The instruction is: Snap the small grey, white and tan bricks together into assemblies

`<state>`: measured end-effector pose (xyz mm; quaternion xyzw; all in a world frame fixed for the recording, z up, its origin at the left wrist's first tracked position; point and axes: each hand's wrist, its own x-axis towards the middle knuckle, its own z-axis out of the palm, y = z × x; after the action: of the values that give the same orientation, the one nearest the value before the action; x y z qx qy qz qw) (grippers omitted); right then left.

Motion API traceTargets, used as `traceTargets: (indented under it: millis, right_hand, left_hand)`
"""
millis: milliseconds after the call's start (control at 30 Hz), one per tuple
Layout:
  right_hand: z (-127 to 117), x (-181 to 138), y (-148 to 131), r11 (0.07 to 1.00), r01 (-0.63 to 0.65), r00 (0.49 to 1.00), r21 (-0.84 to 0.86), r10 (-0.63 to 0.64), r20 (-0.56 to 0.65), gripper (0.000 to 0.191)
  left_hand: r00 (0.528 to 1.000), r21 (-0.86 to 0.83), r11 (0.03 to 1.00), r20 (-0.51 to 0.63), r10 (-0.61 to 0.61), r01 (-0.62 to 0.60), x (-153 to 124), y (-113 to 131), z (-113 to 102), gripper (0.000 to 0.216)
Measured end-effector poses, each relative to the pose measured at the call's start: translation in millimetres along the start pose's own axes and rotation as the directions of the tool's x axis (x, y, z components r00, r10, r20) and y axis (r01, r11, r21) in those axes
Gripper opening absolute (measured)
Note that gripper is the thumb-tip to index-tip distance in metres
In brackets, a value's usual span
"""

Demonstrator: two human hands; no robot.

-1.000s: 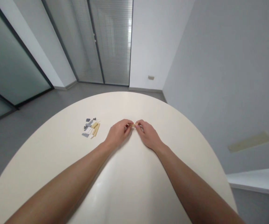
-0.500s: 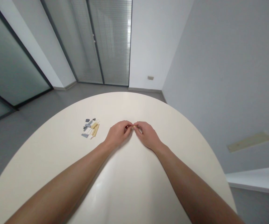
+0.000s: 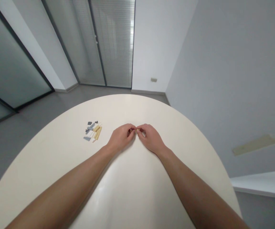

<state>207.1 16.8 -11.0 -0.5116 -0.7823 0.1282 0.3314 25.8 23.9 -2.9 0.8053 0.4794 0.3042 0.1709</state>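
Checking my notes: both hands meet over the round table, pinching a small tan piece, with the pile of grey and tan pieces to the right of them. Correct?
No: the head view shows the pile left of the left hand and right hand, not right of them. The rest stands.

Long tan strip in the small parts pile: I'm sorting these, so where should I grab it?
Probably pinch its middle across the narrow width, coming from the right, toward the left hand. The long tan plastic strip lies flat and slim, and small grey pieces crowd its other side.
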Motion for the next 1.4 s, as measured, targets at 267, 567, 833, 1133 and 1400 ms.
traceTargets:
  millis: [267, 567, 833, 1133, 1400]
  right_hand:
    - [0.3, -0.1, 0.7, 1.000, -0.012, 1.000, -0.017, 0.012, -0.001, 0.017]
    - [1.4, -0.1, 2.4, 0.999, 0.002, 1.000, -0.042, -0.002, -0.014, 0.017]
    - [1.7, -0.7, 2.3, 0.999, 0.000, 1.000, -0.054, 0.000, -0.012, 0.017]
    - [1.8, 0.3, 3.7, 0.999, 0.006, 1.000, -0.046, -0.006, -0.002, 0.015]
    - [2.0, 0.5, 4.3, 0.998, 0.038, 0.999, -0.054, -0.038, 0.007, 0.013]
  left_hand:
    - [1.000, 0.020, 1.000, 0.020, 0.016, -0.016, 0.9, -2.2, 3.0, 0.018]
    - [0.998, 0.041, 0.998, 0.034, 0.054, -0.056, 1.4, -4.2, 5.1, 0.021]
    - [0.998, 0.045, 0.997, 0.042, 0.057, -0.059, 1.3, -3.5, 4.1, 0.020]
    - [0.997, 0.044, 0.997, 0.044, 0.057, -0.059, 1.8, -5.5, 5.9, 0.020]
    - [0.997, 0.038, 0.998, 0.057, 0.044, -0.046, 1.7, -4.5, 4.3, 0.021]
